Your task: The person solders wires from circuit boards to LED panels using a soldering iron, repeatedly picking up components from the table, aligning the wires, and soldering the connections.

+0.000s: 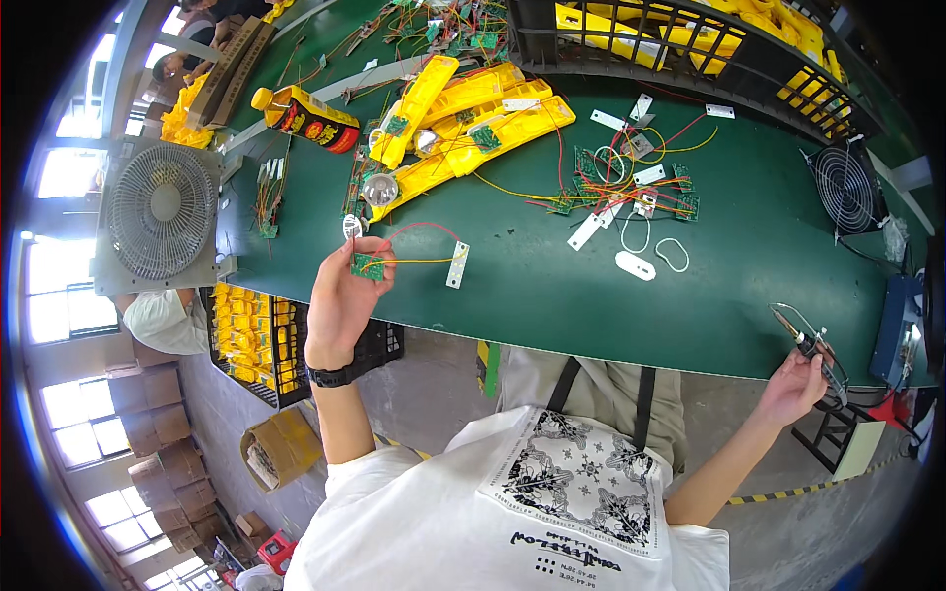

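My left hand point(342, 300), a dark band on its wrist, holds a small green circuit board point(368, 266) at the table's near edge. A red and a yellow wire run from that board to a white strip with holes point(457, 265). By the fingertips is a small white round part point(353, 228); whether I touch it, I cannot tell. At the far right, my right hand point(791, 388) is closed around a soldering iron point(806, 345), its tip up and to the left. Yellow plastic housings point(512, 133), with boards and a clear round lens point(379, 189), lie beyond my left hand.
Mid-table lies a tangle of wired boards and white strips point(641, 177), with white rings point(672, 254) nearby. A yellow-labelled bottle point(307, 118), a black crate point(680, 59), a small black fan point(845, 187) and a blue box point(895, 330) stand around. A large fan point(163, 212) is left.
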